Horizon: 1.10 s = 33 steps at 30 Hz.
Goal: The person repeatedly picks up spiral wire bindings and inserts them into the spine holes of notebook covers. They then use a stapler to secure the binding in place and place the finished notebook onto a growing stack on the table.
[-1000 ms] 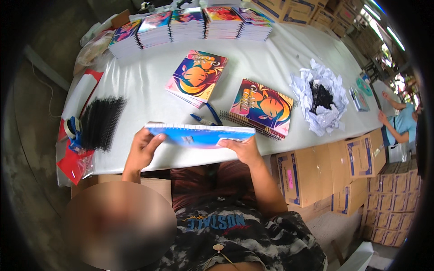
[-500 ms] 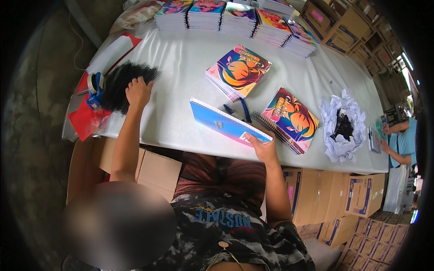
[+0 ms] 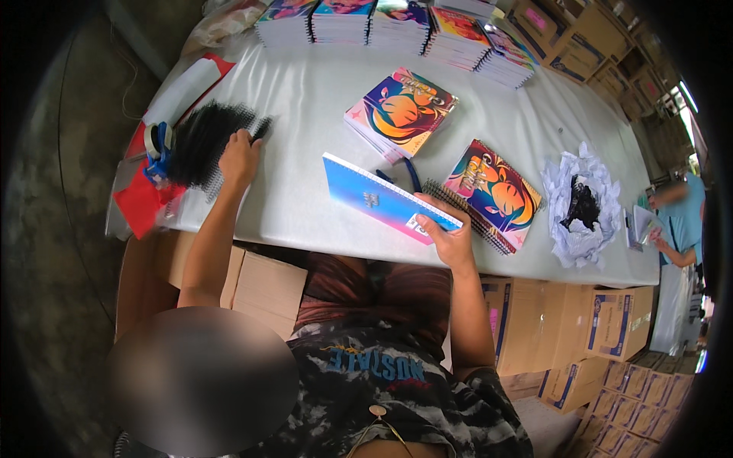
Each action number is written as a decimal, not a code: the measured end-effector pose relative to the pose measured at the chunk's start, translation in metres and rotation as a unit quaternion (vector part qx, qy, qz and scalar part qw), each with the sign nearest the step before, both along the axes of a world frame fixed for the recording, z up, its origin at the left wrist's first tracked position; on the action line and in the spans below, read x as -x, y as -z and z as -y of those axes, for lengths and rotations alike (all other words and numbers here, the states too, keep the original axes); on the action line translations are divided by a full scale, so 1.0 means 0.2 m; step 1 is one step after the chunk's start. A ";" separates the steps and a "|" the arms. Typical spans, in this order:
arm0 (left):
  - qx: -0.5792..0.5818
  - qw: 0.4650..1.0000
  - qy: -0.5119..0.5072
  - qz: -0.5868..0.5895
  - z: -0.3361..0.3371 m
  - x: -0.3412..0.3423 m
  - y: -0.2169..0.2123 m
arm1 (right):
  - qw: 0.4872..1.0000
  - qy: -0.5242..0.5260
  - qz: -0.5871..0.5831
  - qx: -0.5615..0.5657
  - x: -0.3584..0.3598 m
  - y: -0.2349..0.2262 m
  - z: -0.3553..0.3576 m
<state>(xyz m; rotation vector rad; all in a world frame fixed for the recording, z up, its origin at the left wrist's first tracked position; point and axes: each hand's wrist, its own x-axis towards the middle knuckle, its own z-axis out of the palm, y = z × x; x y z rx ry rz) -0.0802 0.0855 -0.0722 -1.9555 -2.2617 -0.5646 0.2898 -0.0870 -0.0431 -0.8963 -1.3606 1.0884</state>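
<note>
My right hand (image 3: 452,241) grips a punched, unbound notebook (image 3: 374,200) by its right end, thumb on the blue and pink cover. The notebook tilts above the table's near edge, its row of holes uppermost. At the left, my left hand (image 3: 240,160) is closed at the right edge of a pile of black binding coils (image 3: 200,145); a dark coil seems to stick out past its fingers. Behind the held notebook lies a blue-handled hand tool (image 3: 413,175), partly hidden. Two stacks of notebooks with illustrated covers, one farther (image 3: 402,111) and one to the right (image 3: 496,195), lie beyond it.
Bound notebooks (image 3: 340,27) stand in several stacks along the far edge. Crumpled white paper (image 3: 561,237) holds black scraps at the right. A blue tape dispenser (image 3: 158,153) sits by red sheeting at the left. Cardboard boxes (image 3: 534,324) stand beneath. Another person (image 3: 683,221) handles notebooks at far right.
My left hand has slid slightly right and down across the coil pile, its fingers closing. The right hand keeps hold of the notebook almost in place. The other person's arms have shifted.
</note>
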 end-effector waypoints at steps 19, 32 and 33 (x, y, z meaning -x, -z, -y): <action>0.156 0.838 0.353 0.387 0.34 -0.40 -0.38 | 0.999 0.047 0.009 0.003 0.02 0.03 -0.01; 0.089 0.843 0.476 0.234 0.34 -0.47 -0.66 | 0.999 0.041 -0.010 0.003 0.01 -0.03 0.02; 0.120 0.841 0.499 0.173 0.32 -0.46 -0.67 | 0.999 0.039 0.009 0.017 0.01 -0.01 0.02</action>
